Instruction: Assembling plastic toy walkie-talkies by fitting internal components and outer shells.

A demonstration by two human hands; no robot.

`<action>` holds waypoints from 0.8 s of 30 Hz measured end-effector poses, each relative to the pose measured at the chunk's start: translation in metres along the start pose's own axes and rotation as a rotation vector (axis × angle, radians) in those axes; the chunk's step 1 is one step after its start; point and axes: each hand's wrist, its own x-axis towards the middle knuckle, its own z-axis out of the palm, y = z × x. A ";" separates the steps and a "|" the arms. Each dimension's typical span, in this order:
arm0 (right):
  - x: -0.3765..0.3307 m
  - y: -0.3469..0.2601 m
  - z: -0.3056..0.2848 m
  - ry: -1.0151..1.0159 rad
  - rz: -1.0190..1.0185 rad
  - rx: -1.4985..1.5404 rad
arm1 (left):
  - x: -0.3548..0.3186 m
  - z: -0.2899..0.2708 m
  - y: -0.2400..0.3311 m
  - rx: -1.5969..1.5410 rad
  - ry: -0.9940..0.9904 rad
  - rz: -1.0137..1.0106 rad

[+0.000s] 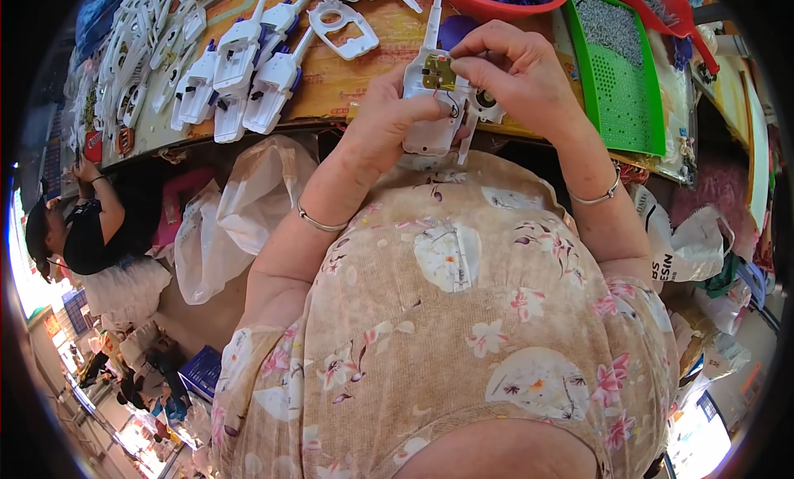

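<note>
My left hand (pixel 382 119) is closed around a white plastic housing (pixel 426 138) with a narrow stem pointing away from me. Its thumb lies across the middle of the housing. A yellowish-brown plate-like part (pixel 436 72) sits inside, with dark bits beside it. Above the plate's right edge, my right hand (pixel 529 74) has thumb and forefinger pinched together; what is between them, if anything, is too small to name. Under the right fingers a white piece with a dark round centre (pixel 485 100) shows partly. A purple rounded part (pixel 455 31) lies just behind the housing.
Several white and purple assembled pieces (pixel 237 61) lie left, near a white ring-shaped frame (pixel 343 37). White parts (pixel 136 49) are heaped farther left. A red bowl (pixel 500 5) holds purple pieces. The green tray (pixel 579 74) contains small metal pieces. Another person (pixel 91 214) sits at left.
</note>
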 end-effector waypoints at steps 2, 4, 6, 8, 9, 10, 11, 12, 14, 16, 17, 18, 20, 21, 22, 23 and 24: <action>-0.002 0.002 0.002 0.006 -0.071 0.000 | -0.001 0.000 0.002 -0.153 -0.013 -0.051; -0.003 0.003 0.002 0.022 -0.115 -0.081 | -0.001 0.003 0.002 -0.113 0.007 -0.048; -0.004 0.005 0.004 0.037 -0.162 -0.163 | 0.000 0.004 -0.001 -0.074 0.029 -0.043; -0.005 0.008 0.008 0.095 -0.189 -0.169 | 0.004 0.002 -0.007 0.090 0.101 0.034; -0.006 0.009 0.009 0.095 -0.188 -0.168 | 0.003 0.003 -0.008 0.089 0.101 0.033; -0.006 0.009 0.010 0.155 -0.253 -0.222 | 0.003 0.003 -0.008 0.091 0.095 0.036; -0.007 0.009 0.010 0.214 -0.319 -0.274 | 0.002 0.004 -0.008 0.093 0.091 0.039; -0.007 0.010 0.011 0.213 -0.318 -0.273 | 0.002 0.003 -0.008 0.092 0.092 0.038; -0.008 0.011 0.011 0.262 -0.330 -0.350 | 0.002 0.003 -0.007 0.087 0.080 0.032; -0.010 0.010 0.012 0.284 -0.309 -0.307 | -0.001 0.007 -0.002 0.047 0.077 -0.014; -0.011 0.009 0.013 0.305 -0.291 -0.262 | -0.002 0.009 0.000 0.007 0.076 -0.058; -0.011 0.008 0.011 0.304 -0.292 -0.262 | -0.002 0.008 -0.001 0.007 0.076 -0.057; -0.011 0.005 0.003 0.213 -0.368 -0.356 | -0.002 0.007 -0.003 -0.066 0.031 -0.019; -0.012 0.005 0.001 0.213 -0.370 -0.356 | -0.002 0.007 -0.002 -0.066 0.031 -0.018; -0.012 0.004 -0.001 0.177 -0.357 -0.376 | -0.002 0.008 0.000 -0.134 0.017 -0.037; -0.013 0.003 -0.003 0.142 -0.343 -0.397 | -0.002 0.009 0.001 -0.202 0.002 -0.057; -0.014 0.003 -0.003 0.142 -0.344 -0.397 | -0.002 0.008 0.001 -0.202 0.002 -0.056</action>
